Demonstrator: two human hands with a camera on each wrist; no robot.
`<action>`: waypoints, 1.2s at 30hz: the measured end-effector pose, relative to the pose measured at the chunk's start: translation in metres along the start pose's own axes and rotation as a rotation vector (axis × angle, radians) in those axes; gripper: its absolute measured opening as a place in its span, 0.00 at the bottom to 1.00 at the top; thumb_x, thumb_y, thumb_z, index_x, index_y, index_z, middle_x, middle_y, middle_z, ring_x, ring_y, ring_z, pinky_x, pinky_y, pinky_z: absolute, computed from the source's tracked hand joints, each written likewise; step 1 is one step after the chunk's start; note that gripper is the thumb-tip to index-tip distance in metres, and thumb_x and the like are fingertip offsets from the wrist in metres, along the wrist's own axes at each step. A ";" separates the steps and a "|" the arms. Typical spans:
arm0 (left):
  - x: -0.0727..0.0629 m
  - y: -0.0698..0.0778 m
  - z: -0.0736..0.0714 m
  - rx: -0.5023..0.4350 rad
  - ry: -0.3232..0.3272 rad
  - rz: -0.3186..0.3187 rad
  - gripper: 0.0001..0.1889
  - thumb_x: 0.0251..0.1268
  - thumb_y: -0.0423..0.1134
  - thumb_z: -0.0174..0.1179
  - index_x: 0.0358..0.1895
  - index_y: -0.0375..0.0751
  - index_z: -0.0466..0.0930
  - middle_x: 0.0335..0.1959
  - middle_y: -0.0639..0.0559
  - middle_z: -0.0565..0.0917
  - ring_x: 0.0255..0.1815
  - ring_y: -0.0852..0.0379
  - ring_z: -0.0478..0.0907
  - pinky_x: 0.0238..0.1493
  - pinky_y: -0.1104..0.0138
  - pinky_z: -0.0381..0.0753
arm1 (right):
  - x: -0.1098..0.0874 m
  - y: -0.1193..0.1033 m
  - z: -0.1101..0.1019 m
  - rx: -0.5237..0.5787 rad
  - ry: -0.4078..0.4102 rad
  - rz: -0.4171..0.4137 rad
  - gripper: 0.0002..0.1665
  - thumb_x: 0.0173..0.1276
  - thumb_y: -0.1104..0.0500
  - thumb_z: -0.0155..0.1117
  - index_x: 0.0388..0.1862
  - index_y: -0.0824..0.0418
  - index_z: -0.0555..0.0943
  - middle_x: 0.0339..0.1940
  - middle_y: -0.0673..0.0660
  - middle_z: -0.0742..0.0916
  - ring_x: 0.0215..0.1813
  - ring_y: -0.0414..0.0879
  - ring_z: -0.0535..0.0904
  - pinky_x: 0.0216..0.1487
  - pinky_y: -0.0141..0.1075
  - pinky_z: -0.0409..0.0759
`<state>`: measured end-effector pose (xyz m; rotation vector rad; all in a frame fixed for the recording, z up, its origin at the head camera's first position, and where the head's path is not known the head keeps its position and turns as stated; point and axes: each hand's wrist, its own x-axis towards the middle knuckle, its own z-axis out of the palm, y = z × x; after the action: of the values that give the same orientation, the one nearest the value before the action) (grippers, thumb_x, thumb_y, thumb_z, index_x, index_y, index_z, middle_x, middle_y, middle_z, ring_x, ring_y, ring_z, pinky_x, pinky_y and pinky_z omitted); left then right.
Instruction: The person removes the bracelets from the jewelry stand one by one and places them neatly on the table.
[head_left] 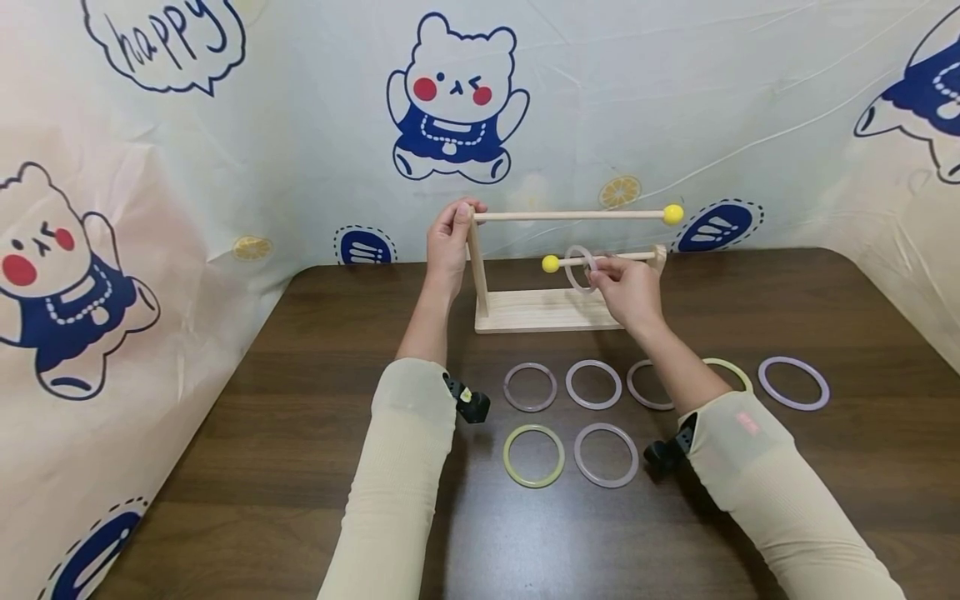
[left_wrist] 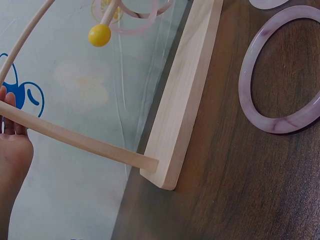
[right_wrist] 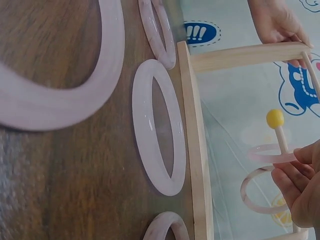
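Note:
My left hand [head_left: 450, 246] grips the top corner of a wooden bangle stand [head_left: 540, 312], where the left post meets the upper rod [head_left: 570, 216]. A pink bangle [right_wrist: 272, 159] encircles the lower rod [head_left: 637, 256] just behind its yellow ball end [head_left: 551, 264]. Fingers and thumb of my right hand [head_left: 633, 293] pinch that bangle's edge. Farther along the same rod is a second, brown-streaked bangle [right_wrist: 245, 192], partly hidden behind the right hand in the right wrist view. No bangle is on the upper rod.
In front of the stand, several bangles lie flat in two rows, including a green bangle [head_left: 534, 482], a pale bangle [head_left: 606, 483] and a purple bangle [head_left: 793, 406]. My right forearm partly covers the back row. A printed cloth [head_left: 300, 167] rises behind the dark wooden table [head_left: 337, 500].

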<state>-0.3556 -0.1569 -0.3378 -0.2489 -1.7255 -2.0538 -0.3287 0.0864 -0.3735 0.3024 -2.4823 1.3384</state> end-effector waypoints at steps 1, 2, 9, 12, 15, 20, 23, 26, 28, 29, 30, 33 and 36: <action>0.000 0.000 0.000 -0.001 0.002 -0.004 0.19 0.70 0.41 0.49 0.48 0.25 0.74 0.33 0.58 0.82 0.50 0.38 0.71 0.51 0.67 0.69 | 0.000 0.000 0.000 -0.001 0.001 -0.004 0.11 0.63 0.66 0.61 0.43 0.70 0.83 0.38 0.62 0.86 0.44 0.51 0.82 0.40 0.41 0.78; 0.000 0.000 0.000 0.006 0.003 -0.008 0.19 0.70 0.41 0.49 0.49 0.25 0.74 0.33 0.58 0.82 0.49 0.40 0.72 0.51 0.67 0.69 | 0.000 0.000 0.000 -0.002 0.003 -0.007 0.11 0.63 0.66 0.61 0.43 0.70 0.83 0.38 0.62 0.86 0.44 0.52 0.82 0.40 0.41 0.78; 0.000 0.000 0.000 0.022 0.009 -0.032 0.18 0.70 0.42 0.50 0.48 0.28 0.76 0.35 0.56 0.83 0.44 0.51 0.75 0.51 0.67 0.69 | -0.001 -0.002 0.003 0.011 0.006 -0.017 0.10 0.63 0.67 0.62 0.41 0.70 0.83 0.36 0.62 0.86 0.49 0.52 0.80 0.40 0.39 0.78; 0.000 0.000 0.000 0.020 0.014 -0.035 0.16 0.69 0.42 0.50 0.47 0.30 0.77 0.35 0.55 0.83 0.44 0.52 0.76 0.51 0.67 0.69 | -0.001 -0.004 0.004 -0.001 0.010 -0.017 0.10 0.62 0.66 0.62 0.41 0.69 0.84 0.34 0.62 0.86 0.43 0.51 0.82 0.33 0.30 0.76; -0.001 0.000 0.001 0.011 0.016 -0.030 0.16 0.69 0.41 0.50 0.46 0.30 0.78 0.35 0.56 0.83 0.45 0.49 0.75 0.51 0.67 0.69 | -0.001 -0.006 0.005 -0.008 0.011 -0.017 0.10 0.63 0.65 0.63 0.41 0.68 0.84 0.34 0.62 0.86 0.39 0.51 0.83 0.27 0.23 0.71; -0.002 0.000 0.001 0.002 0.009 -0.013 0.15 0.70 0.40 0.49 0.45 0.29 0.77 0.33 0.58 0.82 0.47 0.45 0.74 0.51 0.66 0.70 | -0.001 -0.009 0.007 -0.008 0.007 -0.019 0.10 0.63 0.64 0.63 0.41 0.69 0.83 0.35 0.61 0.86 0.38 0.51 0.84 0.29 0.26 0.74; -0.002 0.000 0.001 0.005 0.005 -0.007 0.17 0.70 0.40 0.49 0.47 0.26 0.75 0.33 0.59 0.82 0.48 0.44 0.74 0.51 0.66 0.70 | 0.000 -0.009 0.008 -0.011 0.006 -0.024 0.10 0.63 0.64 0.63 0.42 0.68 0.83 0.35 0.61 0.86 0.38 0.51 0.84 0.31 0.31 0.76; -0.002 0.000 0.001 0.005 0.004 -0.008 0.20 0.70 0.41 0.49 0.50 0.23 0.73 0.33 0.59 0.82 0.49 0.41 0.73 0.51 0.67 0.70 | 0.000 -0.010 0.010 -0.010 0.008 -0.026 0.10 0.63 0.64 0.63 0.42 0.68 0.83 0.35 0.60 0.87 0.38 0.50 0.84 0.32 0.35 0.77; -0.002 0.001 0.000 0.006 0.002 -0.009 0.20 0.70 0.41 0.48 0.50 0.22 0.72 0.33 0.59 0.82 0.49 0.41 0.72 0.51 0.67 0.70 | 0.000 -0.010 0.010 -0.009 0.010 -0.029 0.10 0.63 0.64 0.63 0.41 0.68 0.84 0.35 0.60 0.87 0.38 0.50 0.84 0.33 0.36 0.77; -0.002 0.001 0.000 0.005 0.002 -0.011 0.20 0.70 0.41 0.48 0.50 0.22 0.72 0.34 0.59 0.82 0.50 0.40 0.72 0.51 0.67 0.70 | 0.000 -0.011 0.010 -0.007 0.010 -0.031 0.10 0.63 0.64 0.63 0.41 0.68 0.84 0.35 0.60 0.87 0.38 0.50 0.84 0.33 0.37 0.77; -0.002 0.002 0.000 0.005 0.001 -0.012 0.20 0.70 0.41 0.48 0.51 0.22 0.72 0.34 0.59 0.82 0.50 0.40 0.72 0.51 0.67 0.69 | 0.000 -0.012 0.010 -0.006 0.011 -0.034 0.10 0.63 0.64 0.63 0.41 0.68 0.83 0.35 0.60 0.87 0.38 0.50 0.84 0.33 0.37 0.77; -0.002 0.002 0.000 0.007 0.003 -0.021 0.19 0.70 0.42 0.49 0.49 0.25 0.74 0.34 0.58 0.82 0.49 0.42 0.73 0.51 0.67 0.69 | 0.000 -0.013 0.011 -0.012 0.011 -0.038 0.10 0.63 0.64 0.63 0.42 0.68 0.84 0.35 0.60 0.87 0.39 0.51 0.84 0.33 0.38 0.77; -0.001 0.002 -0.001 0.012 0.005 -0.024 0.18 0.69 0.42 0.49 0.48 0.27 0.75 0.35 0.58 0.82 0.47 0.46 0.74 0.51 0.67 0.69 | 0.000 -0.015 0.011 -0.020 0.008 -0.033 0.11 0.63 0.63 0.63 0.42 0.67 0.84 0.35 0.59 0.87 0.39 0.50 0.83 0.34 0.39 0.76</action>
<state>-0.3535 -0.1574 -0.3366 -0.2207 -1.7454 -2.0589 -0.3258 0.0694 -0.3676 0.3312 -2.4713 1.2986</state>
